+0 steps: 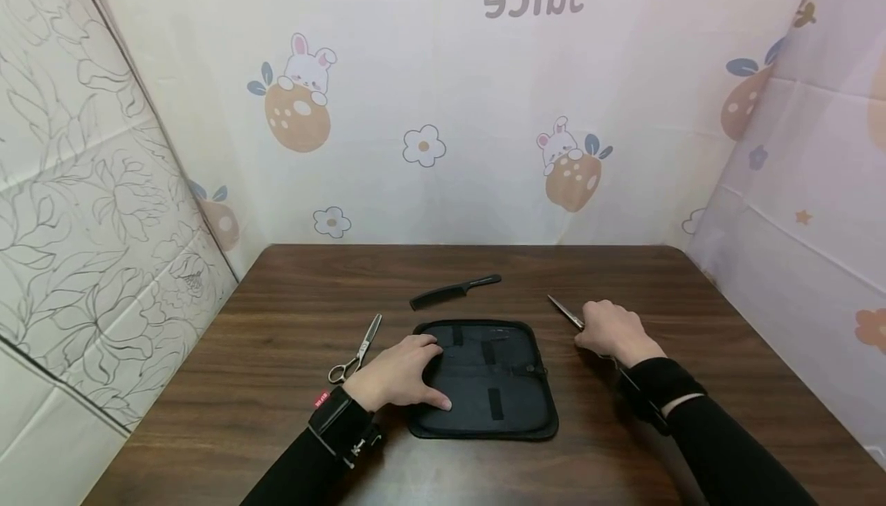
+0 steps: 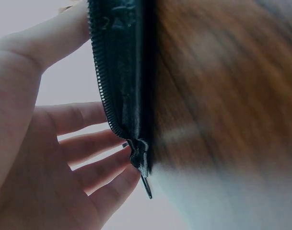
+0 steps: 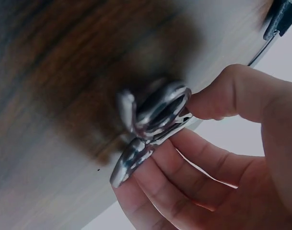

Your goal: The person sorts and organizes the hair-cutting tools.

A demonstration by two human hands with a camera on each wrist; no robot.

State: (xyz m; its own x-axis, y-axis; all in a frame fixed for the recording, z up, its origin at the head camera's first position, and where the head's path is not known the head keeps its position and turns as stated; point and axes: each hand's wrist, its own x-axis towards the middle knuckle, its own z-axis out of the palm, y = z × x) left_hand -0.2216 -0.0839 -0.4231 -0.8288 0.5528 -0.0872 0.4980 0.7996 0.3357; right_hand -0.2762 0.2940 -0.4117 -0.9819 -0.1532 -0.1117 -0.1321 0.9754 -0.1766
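A flat black zip case [image 1: 477, 383] lies unfolded on the table, showing inner straps. My left hand [image 1: 404, 374] rests on its left side, fingers and thumb spread over the edge; in the left wrist view, the toothed zip edge [image 2: 101, 81] hides the fingertips. To the right of the case, my right hand [image 1: 612, 333] pinches a pair of silver scissors [image 1: 566, 312] by the handles, blades pointing away to the upper left. The right wrist view shows the finger loops [image 3: 162, 110] between thumb and fingers, close over the table.
A second pair of silver scissors [image 1: 363, 348] lies left of the case, just beyond my left wrist. Behind the case is a black comb [image 1: 453, 291]. The brown wooden table [image 1: 277, 321] ends at a printed curtain [image 1: 429, 91] at the back.
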